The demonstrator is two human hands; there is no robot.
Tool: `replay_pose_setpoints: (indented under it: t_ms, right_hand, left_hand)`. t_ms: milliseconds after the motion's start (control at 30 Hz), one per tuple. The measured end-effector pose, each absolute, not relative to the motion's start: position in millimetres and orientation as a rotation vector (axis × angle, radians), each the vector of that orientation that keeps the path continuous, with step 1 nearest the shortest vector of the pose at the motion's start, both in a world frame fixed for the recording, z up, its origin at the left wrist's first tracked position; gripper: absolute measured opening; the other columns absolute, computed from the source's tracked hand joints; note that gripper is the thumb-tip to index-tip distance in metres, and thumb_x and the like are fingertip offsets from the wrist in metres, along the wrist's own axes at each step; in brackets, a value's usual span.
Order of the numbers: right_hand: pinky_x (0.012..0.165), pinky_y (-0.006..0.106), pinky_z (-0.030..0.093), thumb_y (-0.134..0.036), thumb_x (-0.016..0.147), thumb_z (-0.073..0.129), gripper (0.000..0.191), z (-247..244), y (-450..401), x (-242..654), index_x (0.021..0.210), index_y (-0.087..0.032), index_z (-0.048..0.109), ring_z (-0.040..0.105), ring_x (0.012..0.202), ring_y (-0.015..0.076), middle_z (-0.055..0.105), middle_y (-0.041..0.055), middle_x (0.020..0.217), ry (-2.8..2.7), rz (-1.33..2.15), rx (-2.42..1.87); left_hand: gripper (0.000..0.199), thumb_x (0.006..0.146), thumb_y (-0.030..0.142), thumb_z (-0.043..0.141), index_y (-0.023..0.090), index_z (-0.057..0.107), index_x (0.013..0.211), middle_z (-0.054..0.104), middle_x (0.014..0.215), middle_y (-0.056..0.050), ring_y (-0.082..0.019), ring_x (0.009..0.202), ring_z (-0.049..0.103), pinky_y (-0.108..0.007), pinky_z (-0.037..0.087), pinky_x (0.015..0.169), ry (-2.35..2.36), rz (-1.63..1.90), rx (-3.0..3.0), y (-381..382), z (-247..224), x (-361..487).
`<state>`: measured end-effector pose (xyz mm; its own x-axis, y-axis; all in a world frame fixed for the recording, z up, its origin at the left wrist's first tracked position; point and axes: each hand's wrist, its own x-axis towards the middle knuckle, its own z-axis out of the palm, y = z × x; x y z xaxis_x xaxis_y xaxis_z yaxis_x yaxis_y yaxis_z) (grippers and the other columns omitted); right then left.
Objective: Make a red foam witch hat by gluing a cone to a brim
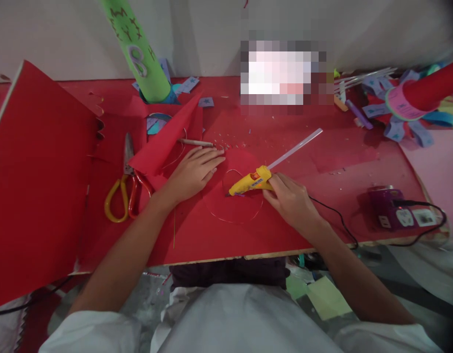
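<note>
My right hand [290, 198] is wrapped round the handle of a yellow glue gun [250, 181]. A clear glue stick [294, 149] juts from its back end. The nozzle points down and left, over or touching a round red paper piece [237, 208] with a pale edge. My left hand [197, 171] lies flat with fingers stretched out, at the upper left of that piece. Just beyond its fingers is a thin pale stick or pencil [197, 142], beside a folded red paper sheet [167, 139].
Scissors [126, 181] with yellow and orange handles lie at left, near a large standing red board [45, 181]. A green paper tube [140, 54] stands behind. At right are a purple power box [390, 211], a black cord [338, 220] and a red tube with a pink band [406, 100].
</note>
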<state>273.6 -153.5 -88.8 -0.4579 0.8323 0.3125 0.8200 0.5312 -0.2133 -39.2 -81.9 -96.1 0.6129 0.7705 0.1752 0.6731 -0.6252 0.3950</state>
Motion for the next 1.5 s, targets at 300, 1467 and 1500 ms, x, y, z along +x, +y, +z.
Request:
replay_pose_setpoints:
  t_ms: [300, 1467, 1500]
  right_hand:
    - [0.076, 0.039, 0.055, -0.017, 0.102, 0.052, 0.017, -86, -148, 270, 0.115, -0.020, 0.062, 0.072, 0.091, 0.0287, 0.075, 0.0110, 0.099, -2.432, 0.032, -1.380]
    - [0.069, 0.034, 0.045, -0.016, 0.097, 0.055, 0.007, -80, -122, 255, 0.100, -0.022, 0.057, 0.067, 0.083, 0.0237, 0.070, 0.0084, 0.092, -2.356, 0.098, -1.429]
    - [0.067, 0.034, 0.044, -0.018, 0.097, 0.057, 0.005, -81, -122, 255, 0.100, -0.021, 0.057, 0.067, 0.083, 0.0238, 0.069, 0.0085, 0.092, -2.352, 0.064, -1.440]
  left_hand:
    - [0.047, 0.110, 0.024, 0.042, 0.025, 0.064, 0.152, 0.059, 0.164, -0.003, -0.026, 0.157, 0.050, -0.053, 0.034, 0.135, 1.169, 0.492, 2.521, -82, -97, -39]
    - [0.045, 0.111, 0.022, 0.042, 0.024, 0.065, 0.150, 0.060, 0.164, -0.003, -0.026, 0.154, 0.053, -0.054, 0.037, 0.133, 1.125, 0.534, 2.551, -79, -101, -41]
    - [0.045, 0.111, 0.022, 0.042, 0.024, 0.065, 0.150, 0.060, 0.164, -0.003, -0.026, 0.154, 0.053, -0.054, 0.037, 0.133, 1.124, 0.536, 2.554, -80, -101, -41]
